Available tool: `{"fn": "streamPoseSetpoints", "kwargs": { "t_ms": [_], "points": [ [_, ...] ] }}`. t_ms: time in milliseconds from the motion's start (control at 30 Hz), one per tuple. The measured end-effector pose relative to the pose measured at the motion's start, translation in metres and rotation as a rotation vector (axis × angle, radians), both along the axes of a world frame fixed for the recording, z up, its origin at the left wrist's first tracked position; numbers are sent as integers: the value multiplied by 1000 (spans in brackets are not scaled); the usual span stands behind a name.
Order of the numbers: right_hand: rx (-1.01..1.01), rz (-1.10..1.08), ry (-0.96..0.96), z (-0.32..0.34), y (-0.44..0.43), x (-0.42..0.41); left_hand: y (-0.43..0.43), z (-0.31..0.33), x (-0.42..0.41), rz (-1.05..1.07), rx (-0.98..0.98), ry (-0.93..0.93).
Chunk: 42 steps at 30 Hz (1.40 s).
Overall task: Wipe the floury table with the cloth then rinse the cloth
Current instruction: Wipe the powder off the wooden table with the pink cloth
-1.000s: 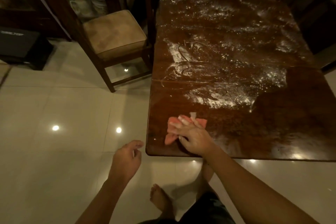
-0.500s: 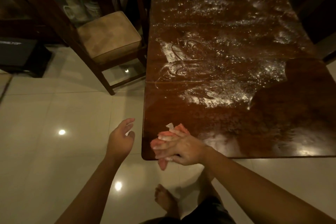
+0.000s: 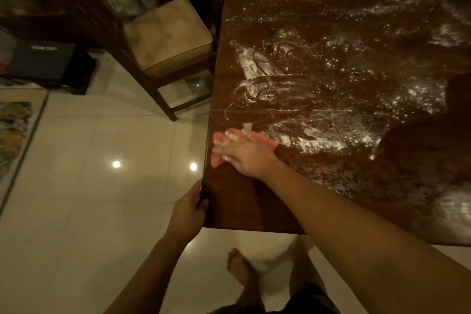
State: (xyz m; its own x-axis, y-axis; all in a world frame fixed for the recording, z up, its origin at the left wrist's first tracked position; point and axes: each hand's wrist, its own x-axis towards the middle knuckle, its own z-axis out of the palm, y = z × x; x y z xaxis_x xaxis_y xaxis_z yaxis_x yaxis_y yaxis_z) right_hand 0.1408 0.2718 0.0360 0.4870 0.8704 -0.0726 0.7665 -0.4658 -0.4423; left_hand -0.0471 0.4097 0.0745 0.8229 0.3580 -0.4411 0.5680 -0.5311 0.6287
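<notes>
The table (image 3: 242, 208) extends ahead of and to the right of both hands, and its dark wood shows bare in the zone nearest the person. The flour (image 3: 318, 143) covers the surface beyond and to the right of the right hand (image 3: 242, 154), and it lies thickest in a white band just past the fingertips. That band appears to be the boundary between the wiped and unwiped areas. A chair (image 3: 168, 35) with a tan seat stands on the floor beyond the left hand (image 3: 190, 208), close beside the table's left edge and clear of the work. The right hand lies flat, palm down, with its fingers extended and pressed onto the cloth (image 3: 270, 143). This posture spreads the load so that the cloth makes full contact with the wood. The left hand grips the table's left edge near the corner closest to the person, with its fingers wrapped round the rim. This grip probably braces the body while the right arm reaches forward. The pink cloth sits under the right palm, touching the table near its left edge, and only its ends show on either side of the hand. The wiping step appears to be in progress, with most of the flour not yet removed and the cloth not yet rinsed.
</notes>
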Motion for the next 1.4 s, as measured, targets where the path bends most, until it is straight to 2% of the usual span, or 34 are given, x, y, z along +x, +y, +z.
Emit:
{"fn": "streamPoseSetpoints", "kwargs": {
  "t_ms": [67,133,167,233,333,367,400,433,500,567,633,700,733,800,900,967,1033,1100,1167,1233,1300,1400],
  "points": [
    [-32,-219,13,6,18,4,2,-1,0,8,-38,-18],
    [0,-321,-5,13,40,-15,7,-1,-4,106,-208,-28],
    [24,-293,1,13,44,-28,10,-2,-7,207,-356,-58],
    [36,-54,37,9,33,-50,12,-7,-12,428,-637,-106],
    [110,257,98,-5,-16,-68,10,-5,-15,693,-916,-146],
    [144,267,97,-9,-35,-69,7,-2,-13,723,-885,-158],
    [160,237,88,-11,-53,-68,5,0,-9,687,-750,-164],
    [157,169,76,-12,-71,-67,0,5,-2,595,-535,-140],
    [107,-46,58,-8,-102,-67,-12,12,14,258,-130,-50],
    [40,-231,65,-2,-132,-76,-30,13,33,-134,178,136],
    [-16,-219,43,1,-173,-85,-61,14,55,-372,357,247],
    [-86,-157,-47,2,-219,-80,-93,17,73,-527,364,230],
    [-125,-203,-74,3,-241,-68,-106,15,79,-604,348,216],
    [-195,-464,-81,5,-279,-38,-124,10,89,-722,326,216],
    [-195,-1001,0,5,-302,2,-142,1,103,-783,281,265],
    [-200,-1128,-93,-1,-287,13,-147,-7,109,-793,293,311],
    [-156,-1038,-199,-6,-262,8,-148,-13,110,-805,308,362],
    [-65,-735,-194,-11,-243,-9,-150,-15,111,-807,303,372],
    [-75,-370,-156,-6,-242,-20,-150,-15,110,-804,307,377],
    [-107,-126,-171,-5,-264,-12,-151,-15,112,-790,289,379],
    [-110,-148,-196,-9,-289,9,-152,-13,115,-787,264,384],
    [28,-652,-65,-12,-307,45,-153,-9,119,-787,234,397]
  ]
}}
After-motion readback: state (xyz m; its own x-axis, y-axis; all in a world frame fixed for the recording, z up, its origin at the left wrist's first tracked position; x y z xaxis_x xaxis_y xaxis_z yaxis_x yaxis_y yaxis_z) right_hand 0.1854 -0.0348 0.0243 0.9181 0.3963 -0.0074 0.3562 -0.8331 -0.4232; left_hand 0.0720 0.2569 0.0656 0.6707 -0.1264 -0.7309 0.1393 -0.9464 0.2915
